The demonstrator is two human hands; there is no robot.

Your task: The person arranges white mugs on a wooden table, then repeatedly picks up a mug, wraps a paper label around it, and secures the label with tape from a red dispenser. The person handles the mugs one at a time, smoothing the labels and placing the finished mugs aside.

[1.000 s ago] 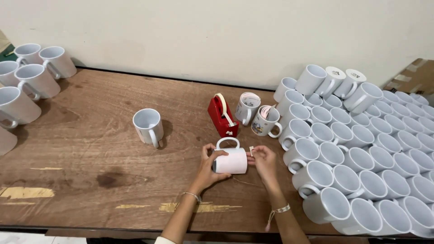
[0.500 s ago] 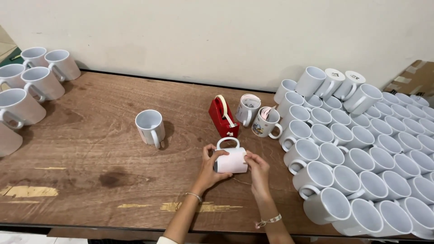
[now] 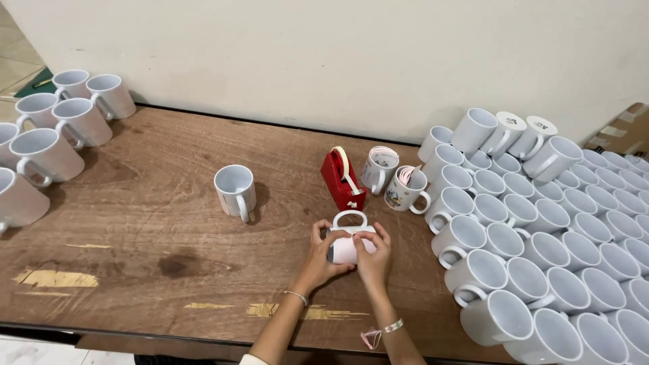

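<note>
Both hands closed around white mug (image 3: 346, 245) lying on side, handle up, just in front of red tape dispenser (image 3: 343, 179): left hand (image 3: 320, 253), right hand (image 3: 373, 257). Risk, my judgement: mug rolls, slips, knocks dispenser. Right of dispenser: two printed mugs (image 3: 392, 177), then crowded mug rows (image 3: 541, 257) limiting elbow room. Left of dispenser: single upright mug (image 3: 236, 191).

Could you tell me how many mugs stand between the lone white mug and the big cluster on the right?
2: both mugs hold rolled sheets, one just right of the red tape dispenser, the other beside it.
</note>
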